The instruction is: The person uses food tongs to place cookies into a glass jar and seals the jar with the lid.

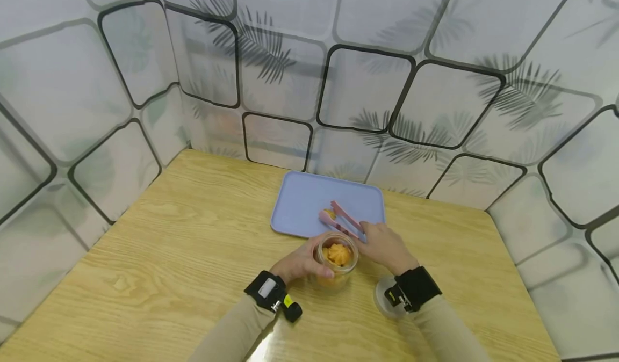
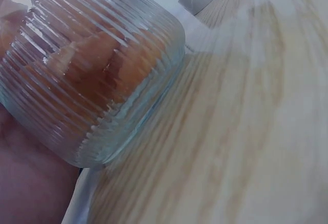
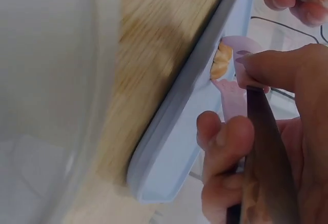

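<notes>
A ribbed glass jar [image 1: 335, 282] with orange-yellow cookies [image 1: 338, 254] in it is gripped by my left hand [image 1: 303, 261], thumb at the near side near the rim. In the left wrist view the jar [image 2: 97, 75] is tilted close over the wood. My right hand [image 1: 387, 248] holds pink tongs [image 1: 347, 217] with a dark handle, their tips spread over the blue tray [image 1: 309, 195]. Between those tips sits a small golden cookie [image 3: 221, 61], at the tray's surface.
Under my right wrist a clear round lid [image 1: 382, 297] lies on the wooden table [image 1: 193, 233]. Patterned curtains [image 1: 285, 93] close off the table's back and sides. The tray stands near the back edge.
</notes>
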A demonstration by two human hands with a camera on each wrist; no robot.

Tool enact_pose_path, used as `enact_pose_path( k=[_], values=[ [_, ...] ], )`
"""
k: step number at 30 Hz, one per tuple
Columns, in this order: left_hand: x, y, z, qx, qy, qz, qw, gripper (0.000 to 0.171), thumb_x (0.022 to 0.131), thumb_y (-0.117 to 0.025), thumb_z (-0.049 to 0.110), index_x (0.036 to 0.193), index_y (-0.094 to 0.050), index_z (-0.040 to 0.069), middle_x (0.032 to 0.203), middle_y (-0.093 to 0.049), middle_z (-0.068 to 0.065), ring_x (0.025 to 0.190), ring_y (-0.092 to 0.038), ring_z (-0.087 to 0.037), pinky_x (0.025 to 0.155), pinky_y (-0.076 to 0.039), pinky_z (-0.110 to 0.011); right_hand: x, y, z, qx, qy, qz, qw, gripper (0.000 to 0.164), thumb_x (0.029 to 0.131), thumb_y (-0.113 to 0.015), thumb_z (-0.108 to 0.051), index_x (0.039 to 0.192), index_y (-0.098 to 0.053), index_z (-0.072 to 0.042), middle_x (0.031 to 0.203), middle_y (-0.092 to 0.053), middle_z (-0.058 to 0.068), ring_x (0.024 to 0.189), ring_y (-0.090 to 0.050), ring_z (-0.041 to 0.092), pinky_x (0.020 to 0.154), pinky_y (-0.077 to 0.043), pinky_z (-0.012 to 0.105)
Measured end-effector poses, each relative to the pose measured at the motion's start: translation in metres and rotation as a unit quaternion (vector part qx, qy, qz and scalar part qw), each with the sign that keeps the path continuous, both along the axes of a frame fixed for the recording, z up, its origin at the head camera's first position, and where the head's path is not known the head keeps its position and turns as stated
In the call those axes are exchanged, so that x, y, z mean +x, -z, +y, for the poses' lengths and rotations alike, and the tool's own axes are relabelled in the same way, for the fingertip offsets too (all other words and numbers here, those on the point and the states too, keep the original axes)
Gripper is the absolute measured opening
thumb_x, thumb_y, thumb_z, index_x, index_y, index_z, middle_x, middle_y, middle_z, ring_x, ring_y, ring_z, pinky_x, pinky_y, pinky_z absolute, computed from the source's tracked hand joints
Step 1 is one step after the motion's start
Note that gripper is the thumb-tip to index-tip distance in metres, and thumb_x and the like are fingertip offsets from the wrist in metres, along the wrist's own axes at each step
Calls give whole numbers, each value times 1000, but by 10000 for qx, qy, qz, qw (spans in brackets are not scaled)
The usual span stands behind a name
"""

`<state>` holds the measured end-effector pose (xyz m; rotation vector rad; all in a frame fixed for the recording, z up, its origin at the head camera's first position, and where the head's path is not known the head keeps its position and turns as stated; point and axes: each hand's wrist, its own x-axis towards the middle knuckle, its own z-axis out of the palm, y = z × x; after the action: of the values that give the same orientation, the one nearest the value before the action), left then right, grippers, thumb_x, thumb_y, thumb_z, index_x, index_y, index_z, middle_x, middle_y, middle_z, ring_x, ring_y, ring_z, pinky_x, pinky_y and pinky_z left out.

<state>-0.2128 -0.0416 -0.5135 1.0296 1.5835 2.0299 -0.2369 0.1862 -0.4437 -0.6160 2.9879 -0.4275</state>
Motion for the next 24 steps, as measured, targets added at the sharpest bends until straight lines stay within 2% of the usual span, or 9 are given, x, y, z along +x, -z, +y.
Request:
enact_pose_path(
  k=[4, 7, 11, 18, 24],
  values=[
    [1, -1, 0, -215, -53, -17, 9998, 98, 76, -86, 50, 150, -43, 4, 147, -54, -13, 131, -51, -12, 118, -33, -36, -1, 1, -3, 97, 127, -85, 9998, 38, 98, -65, -40, 99, -68, -3, 75, -62, 7, 64, -54, 18, 57, -45, 34],
    [2, -1, 0, -388, -66, -66, 9992, 99, 75, -86, 52, 150, -43, 6, 148, -51, -16, 132, -50, -12, 118, -33, -36, 1, 5, -3, 33, 138, 49, 9999, 30, 99, -64, -33, 88, -67, -5, 71, -60, 5, 61, -52, 18, 54, -42, 32],
    [4, -2, 0, -440, -63, -157, 9989, 99, 74, -86, 51, 151, -42, 8, 149, -50, -16, 132, -50, -13, 118, -33, -36, 5, 10, -1, -149, 60, 240, 9996, 28, 101, -63, -25, 79, -63, -8, 65, -53, 2, 58, -48, 16, 53, -38, 31],
    [2, -4, -1, -478, -99, -111, 9987, 96, 75, -86, 49, 151, -43, 10, 148, -53, -7, 133, -49, -13, 118, -33, -36, 13, 11, 9, -277, -27, 398, 9988, 23, 101, -62, -19, 83, -66, -7, 62, -50, 0, 56, -46, 14, 54, -38, 29],
    [2, -5, -3, -483, -94, -113, 9987, 99, 74, -86, 52, 151, -43, 8, 149, -51, -13, 132, -50, -12, 118, -34, -36, 21, 7, 17, -309, -147, 279, 9990, 20, 102, -60, -15, 85, -68, -7, 63, -48, -2, 56, -42, 11, 53, -34, 26]
  ],
)
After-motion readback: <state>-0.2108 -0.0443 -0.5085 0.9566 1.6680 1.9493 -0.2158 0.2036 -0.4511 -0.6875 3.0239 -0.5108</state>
